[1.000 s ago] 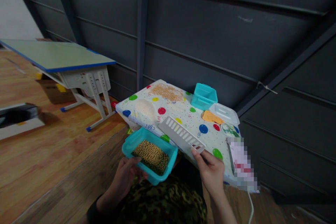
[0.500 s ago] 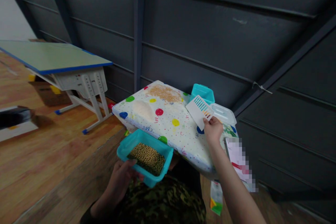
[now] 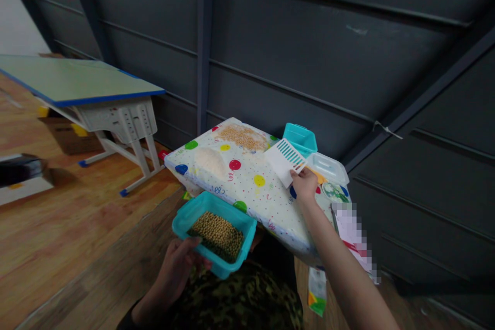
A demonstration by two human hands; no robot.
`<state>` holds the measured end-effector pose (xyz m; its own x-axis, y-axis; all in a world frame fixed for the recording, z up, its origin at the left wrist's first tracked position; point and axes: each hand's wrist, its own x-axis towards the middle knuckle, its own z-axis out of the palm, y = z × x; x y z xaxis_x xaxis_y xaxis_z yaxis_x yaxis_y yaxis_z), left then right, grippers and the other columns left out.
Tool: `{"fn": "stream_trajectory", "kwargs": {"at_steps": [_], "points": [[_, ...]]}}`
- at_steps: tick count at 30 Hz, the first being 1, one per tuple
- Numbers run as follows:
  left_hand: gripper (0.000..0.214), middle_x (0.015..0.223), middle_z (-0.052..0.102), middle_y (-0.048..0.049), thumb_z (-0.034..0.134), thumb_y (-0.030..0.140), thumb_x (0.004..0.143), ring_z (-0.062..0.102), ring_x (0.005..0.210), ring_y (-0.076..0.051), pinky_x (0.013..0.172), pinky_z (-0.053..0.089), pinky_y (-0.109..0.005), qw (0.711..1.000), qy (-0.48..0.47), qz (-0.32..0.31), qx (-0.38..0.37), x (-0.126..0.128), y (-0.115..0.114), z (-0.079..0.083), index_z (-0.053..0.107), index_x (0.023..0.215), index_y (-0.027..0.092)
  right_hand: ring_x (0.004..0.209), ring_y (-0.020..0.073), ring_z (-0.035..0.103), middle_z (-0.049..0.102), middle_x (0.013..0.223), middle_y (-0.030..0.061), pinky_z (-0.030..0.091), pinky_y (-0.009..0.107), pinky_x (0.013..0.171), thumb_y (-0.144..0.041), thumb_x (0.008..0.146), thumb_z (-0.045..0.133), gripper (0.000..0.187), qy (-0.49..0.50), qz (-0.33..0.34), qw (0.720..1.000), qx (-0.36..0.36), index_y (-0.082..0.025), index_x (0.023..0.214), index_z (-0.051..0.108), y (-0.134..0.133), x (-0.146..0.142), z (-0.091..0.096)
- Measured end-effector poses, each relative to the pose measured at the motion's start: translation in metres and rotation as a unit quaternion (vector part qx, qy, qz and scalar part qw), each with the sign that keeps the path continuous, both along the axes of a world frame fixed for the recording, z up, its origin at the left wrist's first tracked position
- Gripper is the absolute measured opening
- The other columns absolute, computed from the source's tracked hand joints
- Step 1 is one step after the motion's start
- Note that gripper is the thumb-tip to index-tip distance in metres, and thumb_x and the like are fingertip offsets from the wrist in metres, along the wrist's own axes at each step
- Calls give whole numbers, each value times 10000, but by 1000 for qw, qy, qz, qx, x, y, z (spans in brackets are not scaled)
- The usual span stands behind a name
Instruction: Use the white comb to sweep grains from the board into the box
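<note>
My left hand [image 3: 181,265] is closed on the near left side of a turquoise plastic tub [image 3: 193,209], held in front of the table's edge. Inside lie pale soybeans [image 3: 219,229] and smaller green beans [image 3: 216,248]. Above the table, my right hand [image 3: 304,185] grips a white slotted scoop [image 3: 281,166] by its lower right corner. Its slots point toward the far side. On the tablecloth, a spread of soybeans [image 3: 242,137] lies at the far left, with a mound of white grains [image 3: 211,161] nearer to me.
A second turquoise tub [image 3: 299,136] stands at the table's back edge, beside a clear plastic lid [image 3: 328,168]. A clipboard with paper [image 3: 350,232] sits at the right. A green-topped desk [image 3: 85,82] and a cardboard box [image 3: 67,134] are at left. A dark wall [image 3: 290,36] rises behind.
My right hand has moved slightly left with the slotted scoop, uncovering more of the items beside the lid. My left hand and its tub have barely moved.
</note>
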<state>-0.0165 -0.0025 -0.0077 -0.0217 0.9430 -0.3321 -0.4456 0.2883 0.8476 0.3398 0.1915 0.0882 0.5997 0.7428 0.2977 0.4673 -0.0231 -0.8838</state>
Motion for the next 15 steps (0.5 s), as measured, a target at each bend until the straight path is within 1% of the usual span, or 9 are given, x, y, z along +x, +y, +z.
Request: {"fn": "stream_trajectory", "kwargs": {"at_steps": [4, 6, 8, 11, 13, 15], "points": [[486, 440, 698, -73, 892, 556, 735, 655, 389, -212, 394, 469, -285, 999, -11, 30, -2, 2, 0, -7, 699, 414, 247, 910, 352, 893, 918, 934, 120, 720, 444, 817, -275, 750, 811, 214, 56, 36, 998, -11, -201, 949, 834, 4, -11, 0], [497, 440, 697, -77, 900, 556, 725, 668, 388, -223, 386, 458, -283, 999, -15, 29, -7, 2, 1, -11, 679, 408, 245, 888, 329, 886, 902, 875, 92, 724, 420, 787, -263, 745, 842, 216, 82, 55, 995, -8, -202, 952, 832, 5, -16, 0], [496, 423, 679, -79, 910, 568, 707, 653, 371, -221, 374, 441, -280, 1000, -18, 24, -9, 2, 1, -14, 688, 414, 235, 819, 301, 865, 876, 808, 65, 714, 380, 718, -233, 730, 854, 192, 115, 58, 992, -12, -202, 916, 816, 5, -21, 2], [476, 425, 680, -83, 918, 580, 711, 623, 365, -201, 375, 440, -276, 1000, -20, 24, -1, 2, 2, -15, 739, 457, 218, 668, 240, 799, 828, 722, 18, 663, 305, 580, -179, 707, 837, 163, 172, 47, 984, -28, -203, 857, 779, 3, -30, 5], [502, 425, 680, -88, 916, 580, 711, 615, 370, -197, 376, 444, -278, 999, -23, 24, 4, 3, 2, -13, 696, 423, 233, 620, 213, 770, 812, 699, -1, 639, 274, 532, -160, 695, 837, 172, 201, 47, 978, -32, -203, 846, 767, 0, -35, 6], [530, 426, 681, -91, 907, 579, 718, 612, 371, -197, 373, 441, -280, 999, -26, 21, 8, 2, 2, -11, 651, 394, 246, 609, 211, 768, 819, 710, 3, 635, 268, 510, -155, 686, 850, 187, 223, 57, 973, -33, -204, 844, 763, -5, -41, 6]]}}
